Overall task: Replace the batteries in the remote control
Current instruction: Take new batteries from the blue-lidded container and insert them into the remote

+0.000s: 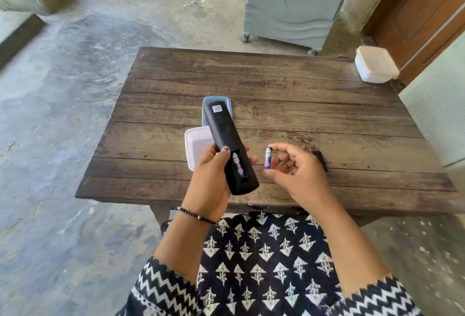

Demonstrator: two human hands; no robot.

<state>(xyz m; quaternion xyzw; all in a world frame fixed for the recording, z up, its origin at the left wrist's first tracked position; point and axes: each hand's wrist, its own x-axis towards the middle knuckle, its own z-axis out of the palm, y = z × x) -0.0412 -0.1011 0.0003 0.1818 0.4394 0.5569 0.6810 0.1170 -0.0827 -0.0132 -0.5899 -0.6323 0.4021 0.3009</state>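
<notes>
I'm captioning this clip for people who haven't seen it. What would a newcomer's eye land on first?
First, the black remote held back-up in the left hand over the wooden table, its compartment open with one battery seated inside. Next, the right hand beside it, pinching a second battery upright between thumb and finger. Behind the remote lie a white container and a blue lid.

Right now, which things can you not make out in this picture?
- Head view: print on the loose battery in the right hand, too small.
- Dark object on the table, mostly behind that hand.
- Remote control buttons, facing away in the left hand.
- Blue container, behind the remote.
</notes>
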